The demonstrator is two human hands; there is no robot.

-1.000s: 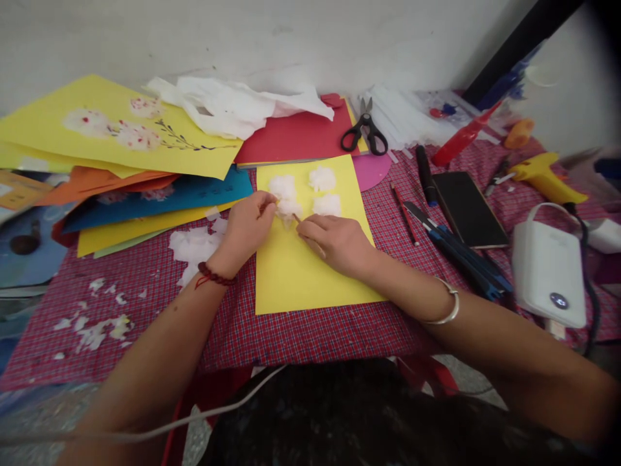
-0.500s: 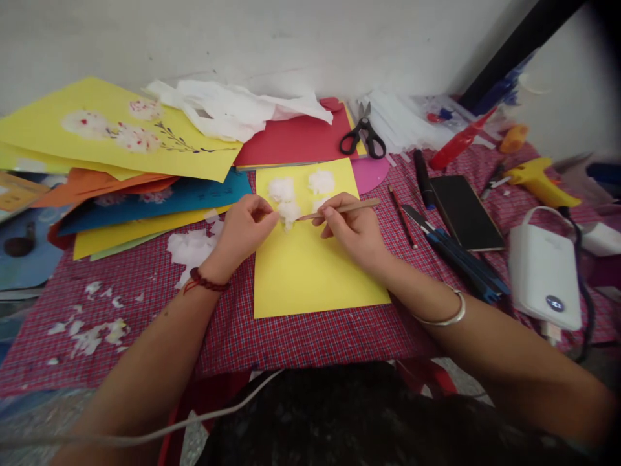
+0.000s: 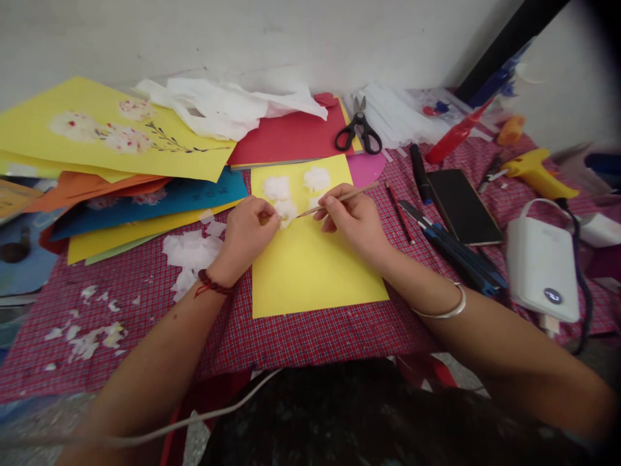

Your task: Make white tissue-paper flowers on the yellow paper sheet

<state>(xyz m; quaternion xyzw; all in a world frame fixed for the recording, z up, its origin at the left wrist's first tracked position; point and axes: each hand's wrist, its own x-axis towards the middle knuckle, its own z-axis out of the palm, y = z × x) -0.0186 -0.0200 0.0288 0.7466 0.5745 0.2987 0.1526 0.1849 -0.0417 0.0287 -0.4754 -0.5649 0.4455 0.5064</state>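
Note:
A yellow sheet of paper [image 3: 317,275] lies in front of me with several fluffy white tissue tufts [image 3: 317,178] on its upper part. My left hand [image 3: 252,233] is closed, its fingertips pinching the left edge of the lower tissue tuft [image 3: 287,211]. In my right hand [image 3: 352,217] a thin wooden stick [image 3: 358,191] is held like a pen, its pointed tip at the right side of that same tuft. Another tuft is partly hidden behind the right fingers.
Torn white tissue [image 3: 191,252] and scraps [image 3: 92,340] lie on the checked cloth at left. Behind are a decorated yellow sheet [image 3: 194,165], coloured papers and scissors [image 3: 359,129]. At right are a pencil [image 3: 400,213], a utility knife [image 3: 451,252], a notebook [image 3: 464,206], a glue gun [image 3: 538,171] and a white power bank [image 3: 542,268].
The whole view has shifted slightly. My left hand sits a little closer over the lower tuft, and the stick's tip stays beside it. Both hands keep their grip.

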